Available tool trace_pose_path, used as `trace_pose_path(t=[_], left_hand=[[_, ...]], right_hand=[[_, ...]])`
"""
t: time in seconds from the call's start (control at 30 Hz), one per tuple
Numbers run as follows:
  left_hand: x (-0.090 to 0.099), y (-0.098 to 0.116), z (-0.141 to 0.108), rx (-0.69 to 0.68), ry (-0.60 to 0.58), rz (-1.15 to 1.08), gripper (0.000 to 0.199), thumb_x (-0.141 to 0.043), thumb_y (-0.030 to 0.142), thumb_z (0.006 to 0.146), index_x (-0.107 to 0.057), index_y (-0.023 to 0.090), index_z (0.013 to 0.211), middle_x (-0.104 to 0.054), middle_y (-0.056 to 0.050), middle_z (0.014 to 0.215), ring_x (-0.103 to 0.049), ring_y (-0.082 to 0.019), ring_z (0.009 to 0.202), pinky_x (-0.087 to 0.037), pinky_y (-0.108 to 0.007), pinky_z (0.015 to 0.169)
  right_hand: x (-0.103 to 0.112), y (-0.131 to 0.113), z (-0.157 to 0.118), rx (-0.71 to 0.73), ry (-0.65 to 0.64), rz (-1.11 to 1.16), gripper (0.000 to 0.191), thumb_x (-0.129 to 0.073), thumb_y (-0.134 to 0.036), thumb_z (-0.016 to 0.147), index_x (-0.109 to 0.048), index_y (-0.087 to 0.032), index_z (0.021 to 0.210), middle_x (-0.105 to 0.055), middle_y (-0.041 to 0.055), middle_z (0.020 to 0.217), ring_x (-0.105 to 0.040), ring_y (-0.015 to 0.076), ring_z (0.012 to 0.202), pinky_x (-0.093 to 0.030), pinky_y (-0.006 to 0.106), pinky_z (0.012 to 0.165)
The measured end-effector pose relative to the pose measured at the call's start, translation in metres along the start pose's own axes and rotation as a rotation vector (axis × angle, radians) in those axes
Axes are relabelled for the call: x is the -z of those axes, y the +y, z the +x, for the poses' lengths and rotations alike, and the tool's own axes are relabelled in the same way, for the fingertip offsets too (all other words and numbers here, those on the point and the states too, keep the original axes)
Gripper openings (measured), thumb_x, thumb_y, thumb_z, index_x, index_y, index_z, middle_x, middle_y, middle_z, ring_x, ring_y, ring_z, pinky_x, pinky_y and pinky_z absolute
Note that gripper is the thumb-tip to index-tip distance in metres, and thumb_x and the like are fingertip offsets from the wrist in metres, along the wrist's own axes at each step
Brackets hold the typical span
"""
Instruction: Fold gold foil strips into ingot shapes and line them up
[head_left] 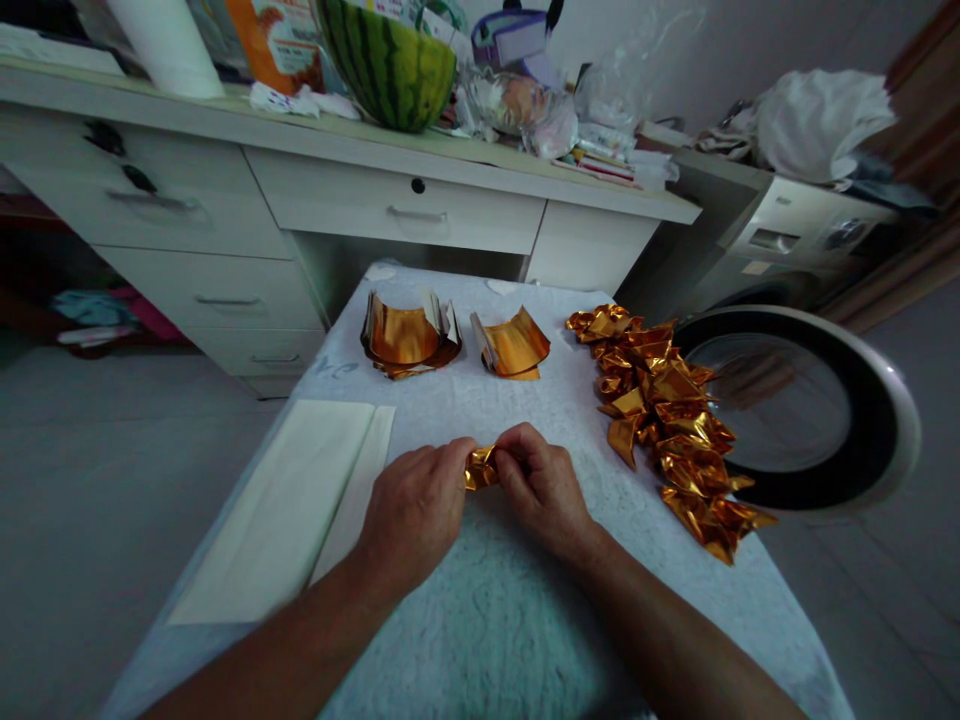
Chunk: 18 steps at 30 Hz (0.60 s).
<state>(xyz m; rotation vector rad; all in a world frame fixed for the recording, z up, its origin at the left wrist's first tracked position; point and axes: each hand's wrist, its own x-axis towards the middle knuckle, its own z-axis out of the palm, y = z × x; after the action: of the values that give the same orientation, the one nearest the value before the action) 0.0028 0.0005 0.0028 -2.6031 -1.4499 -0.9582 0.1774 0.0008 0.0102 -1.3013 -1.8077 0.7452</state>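
A small crumpled piece of gold foil (481, 468) is held between both hands above the middle of the cloth-covered table (450, 630). My left hand (420, 505) is closed on its left end, and my right hand (541, 485) pinches its right end. Beyond the hands lie two stacks of curved gold sheets, a larger one (405, 335) and a smaller one (517, 343). Many folded gold foil pieces (675, 410) form a long heap on the right side. Folded pale paper (285, 510) lies flat at the left.
A white desk (345, 195) stands behind the table, with a cut watermelon (390, 70), an orange packet (277, 45) and plastic bags on top. To the right, a washing machine (787, 230) has its round door (900, 420) open beside the table's edge.
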Motion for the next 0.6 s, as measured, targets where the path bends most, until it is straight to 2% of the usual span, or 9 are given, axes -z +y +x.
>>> trace_pose_path(t=[0.1,0.23,0.47,0.6], left_hand=[[0.000,-0.002,0.001,0.051,0.002,-0.019,0.025,-0.040,0.015,0.094,-0.060,0.015,0.110,-0.072,-0.007,0.081,-0.068,-0.024,0.070,-0.052,-0.035,0.064],[-0.001,-0.006,0.003,0.106,-0.017,-0.001,0.026,-0.040,0.016,0.095,-0.061,0.015,0.110,-0.073,-0.007,0.082,-0.068,-0.024,0.071,-0.052,-0.034,0.064],[0.002,-0.008,0.006,0.182,-0.161,0.057,0.031,-0.040,0.012,0.092,-0.063,0.016,0.113,-0.074,-0.009,0.089,-0.070,-0.026,0.080,-0.052,-0.037,0.070],[0.003,-0.008,0.008,0.203,-0.188,0.030,0.033,-0.038,0.014,0.094,-0.063,0.016,0.115,-0.075,-0.010,0.095,-0.070,-0.026,0.086,-0.053,-0.037,0.074]], right_hand=[[0.003,0.001,0.000,0.029,-0.033,0.041,0.007,-0.050,-0.025,0.092,-0.052,-0.021,0.098,-0.054,-0.0051,0.064,-0.050,0.0107,0.055,-0.035,0.022,0.053],[0.008,0.005,-0.001,0.129,-0.072,0.089,0.029,-0.052,-0.024,0.088,-0.043,-0.022,0.116,-0.054,-0.0045,0.074,-0.048,0.0106,0.056,-0.035,0.023,0.052],[0.010,0.010,0.003,0.339,-0.052,-0.115,0.032,-0.052,-0.012,0.076,-0.051,-0.022,0.107,-0.053,0.0032,0.093,-0.050,0.0150,0.072,-0.041,0.027,0.062],[0.010,0.010,0.005,0.325,-0.088,-0.126,0.030,-0.049,-0.006,0.076,-0.051,-0.023,0.100,-0.053,0.0037,0.096,-0.052,0.0143,0.073,-0.043,0.027,0.063]])
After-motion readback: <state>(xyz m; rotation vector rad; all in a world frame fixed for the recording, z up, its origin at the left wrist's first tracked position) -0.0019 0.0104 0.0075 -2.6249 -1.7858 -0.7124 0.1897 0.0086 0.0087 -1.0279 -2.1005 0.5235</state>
